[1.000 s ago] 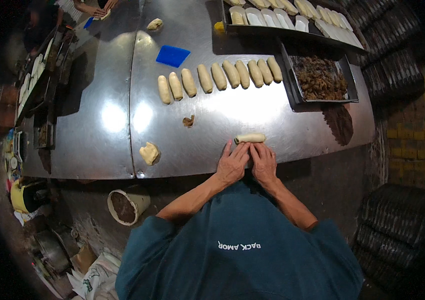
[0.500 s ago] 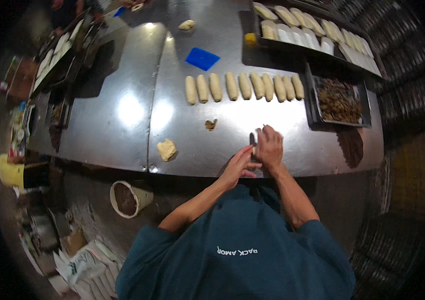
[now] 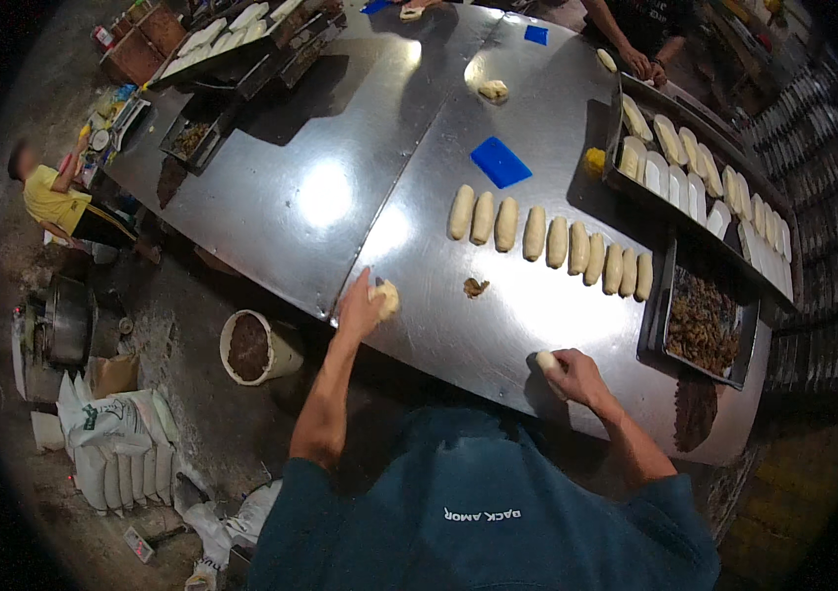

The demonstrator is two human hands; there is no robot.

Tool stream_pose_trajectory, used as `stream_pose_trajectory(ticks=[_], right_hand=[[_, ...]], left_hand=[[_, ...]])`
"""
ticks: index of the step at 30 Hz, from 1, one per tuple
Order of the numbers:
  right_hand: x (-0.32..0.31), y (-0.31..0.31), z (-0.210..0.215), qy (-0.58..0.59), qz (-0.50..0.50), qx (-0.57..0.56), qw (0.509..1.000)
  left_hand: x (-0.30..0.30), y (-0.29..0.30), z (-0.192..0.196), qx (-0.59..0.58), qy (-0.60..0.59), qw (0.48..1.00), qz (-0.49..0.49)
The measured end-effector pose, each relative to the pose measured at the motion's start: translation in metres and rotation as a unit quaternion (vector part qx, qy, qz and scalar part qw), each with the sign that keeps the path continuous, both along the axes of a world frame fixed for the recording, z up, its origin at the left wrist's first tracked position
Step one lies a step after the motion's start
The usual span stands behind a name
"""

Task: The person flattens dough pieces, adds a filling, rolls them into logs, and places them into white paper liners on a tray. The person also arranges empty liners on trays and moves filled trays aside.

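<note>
The person's left hand (image 3: 360, 310) reaches forward over the near edge of the silver metal tabletop (image 3: 251, 212), its forearm rising from the near side and its back turned up, at least one finger pointing to the far side. The right hand (image 3: 579, 376) comes in on a slant from the near right, its fingers curled and aimed to the left. The two hands are well apart. Whether the left grip is closed cannot be told; the right grip is clamped on a short pale dough roll (image 3: 546, 361).

Counted from left to right, there is one round white bucket (image 3: 286, 353) below the near edge, two irregular pale dough lumps, one near (image 3: 387, 299) and one far (image 3: 495, 91), and one small ragged brown scrap (image 3: 475, 288). A flat blue rectangular scraper (image 3: 501, 163) lies beyond the scrap. Ten smooth cream-coloured dough rolls (image 3: 556, 242) make one row, and at the right stands one rectangular dark metal pan (image 3: 750, 335) of crumbly brown filling (image 3: 703, 320).

The near dough lump sits at the right side of the left grip, partly hidden by the hand. The short roll pokes out leftward from the right grip, on the near side of the row and left of the pan; whether it touches the tabletop is unclear.
</note>
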State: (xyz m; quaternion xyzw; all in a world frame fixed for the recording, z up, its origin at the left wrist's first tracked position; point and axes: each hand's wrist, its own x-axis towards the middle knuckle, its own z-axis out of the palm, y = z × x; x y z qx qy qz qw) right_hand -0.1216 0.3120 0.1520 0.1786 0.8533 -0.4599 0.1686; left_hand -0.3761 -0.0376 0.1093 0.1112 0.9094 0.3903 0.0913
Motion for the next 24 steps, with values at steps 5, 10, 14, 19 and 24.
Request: stream_pose_trajectory(ticks=[5, 10, 14, 19, 24], right_hand=[[-0.107, -0.057, 0.008, -0.002, -0.258, -0.351, 0.900], [-0.277, -0.108, 0.004, 0.303, -0.134, -0.011, 0.944], [-0.359, -0.121, 0.000, 0.101, 0.009, 0.213, 0.972], [-0.308, -0.165, 0.014, 0.102, 0.163, 0.055, 0.980], [-0.207, -0.224, 0.047, 0.155, -0.106, -0.157, 0.970]], left_hand=[[0.037, 0.000, 0.013, -0.149, 0.122, 0.978, -0.083], [0.047, -0.025, 0.024, 0.049, -0.083, 0.995, 0.018], [0.049, -0.070, 0.031, 0.327, -0.245, 0.900, 0.153], [0.024, -0.089, 0.037, 0.469, -0.239, 0.844, 0.106], [0.002, -0.021, 0.057, 0.481, -0.245, 0.839, 0.074]])
